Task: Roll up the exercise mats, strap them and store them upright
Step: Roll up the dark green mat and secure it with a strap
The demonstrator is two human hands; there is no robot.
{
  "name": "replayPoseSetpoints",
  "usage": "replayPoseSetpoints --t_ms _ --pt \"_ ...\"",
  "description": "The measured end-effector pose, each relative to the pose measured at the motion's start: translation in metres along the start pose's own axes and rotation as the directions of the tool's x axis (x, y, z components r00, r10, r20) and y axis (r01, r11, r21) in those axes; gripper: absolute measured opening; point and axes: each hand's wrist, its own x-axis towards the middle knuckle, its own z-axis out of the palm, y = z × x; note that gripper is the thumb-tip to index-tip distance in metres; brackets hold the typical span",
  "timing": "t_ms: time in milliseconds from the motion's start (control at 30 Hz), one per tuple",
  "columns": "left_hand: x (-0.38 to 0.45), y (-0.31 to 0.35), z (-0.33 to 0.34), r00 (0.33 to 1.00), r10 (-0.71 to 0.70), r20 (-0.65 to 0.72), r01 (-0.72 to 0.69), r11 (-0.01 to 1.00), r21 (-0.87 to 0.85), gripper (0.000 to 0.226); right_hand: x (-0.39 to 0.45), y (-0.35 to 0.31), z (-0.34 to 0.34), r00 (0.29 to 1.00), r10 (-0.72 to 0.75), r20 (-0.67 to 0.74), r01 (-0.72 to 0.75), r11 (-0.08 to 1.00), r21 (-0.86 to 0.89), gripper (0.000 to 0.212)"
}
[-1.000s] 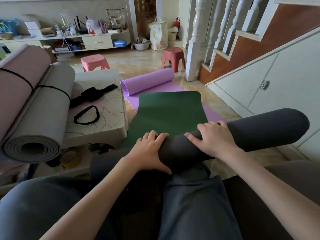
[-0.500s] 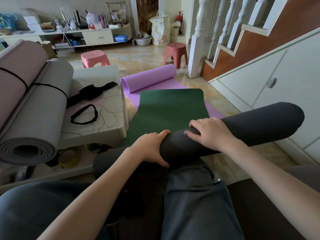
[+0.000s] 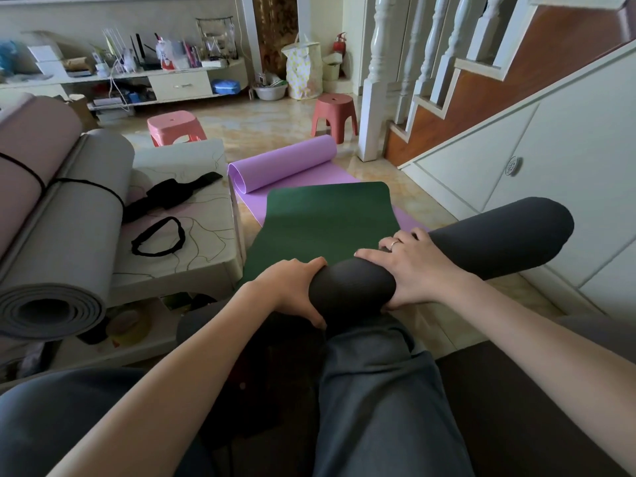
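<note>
Two strapped rolls lean on my far left, loose strap on the table. My left hand and right hand both grip the dark roll across my lap, green mat ahead.
</note>
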Motion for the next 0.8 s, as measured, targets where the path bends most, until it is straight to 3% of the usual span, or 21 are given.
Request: replayPoseSetpoints --t_ms 333,533,667,733,800 --pt "-0.063 0.036 -0.027 0.997 0.045 0.068 -0.037 0.994 -0.105 0.072 -0.067 -0.010 -0.069 0.990 -0.069 0.126 0.053 0.990 0.128 0.092" --pt "-0.091 0.030 -0.019 0.959 0.046 0.280 0.041 0.953 -0.299 0.065 -0.089 -0.030 -0.089 0.952 -0.142 0.270 0.058 0.953 0.297 0.082" --pt "-0.094 0.029 -0.014 0.892 0.094 0.443 0.150 0.862 -0.485 0.068 -0.088 -0.033 -0.083 0.929 -0.180 0.323 0.048 0.925 0.378 0.074" --pt "-0.094 0.031 -0.012 0.863 0.103 0.495 0.195 0.836 -0.513 0.065 -0.084 -0.031 -0.073 0.911 -0.193 0.366 0.033 0.915 0.401 0.073" --pt "-0.089 0.034 -0.006 0.875 0.070 0.479 0.182 0.869 -0.460 0.072 -0.080 -0.026 -0.058 0.885 -0.204 0.419 0.007 0.905 0.425 0.073"
